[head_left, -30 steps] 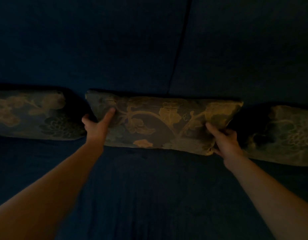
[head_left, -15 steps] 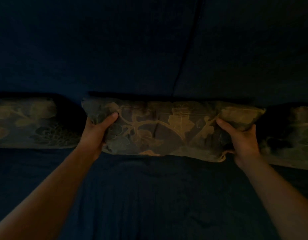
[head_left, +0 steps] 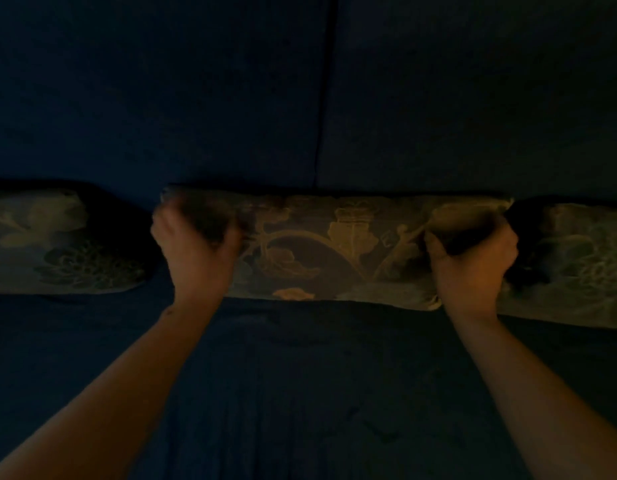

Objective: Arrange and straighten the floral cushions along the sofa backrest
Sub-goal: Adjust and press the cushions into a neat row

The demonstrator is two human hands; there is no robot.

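The scene is very dim. A middle floral cushion (head_left: 338, 247) with gold leaf patterns lies lengthwise against the dark blue sofa backrest (head_left: 230, 98). My left hand (head_left: 196, 251) grips its left end and is motion-blurred. My right hand (head_left: 473, 261) grips its right end, fingers wrapped over the top corner. A second floral cushion (head_left: 57, 244) lies to the left with a gap between. A third floral cushion (head_left: 577, 265) touches the middle one on the right.
The dark blue sofa seat (head_left: 317, 393) stretches toward me under both forearms. A vertical seam (head_left: 326, 98) splits the backrest above the middle cushion.
Both hands went from resting on the cushion's ends to gripping them. The middle cushion was pulled straighter and its right end now meets the right cushion; the left hand is moving.
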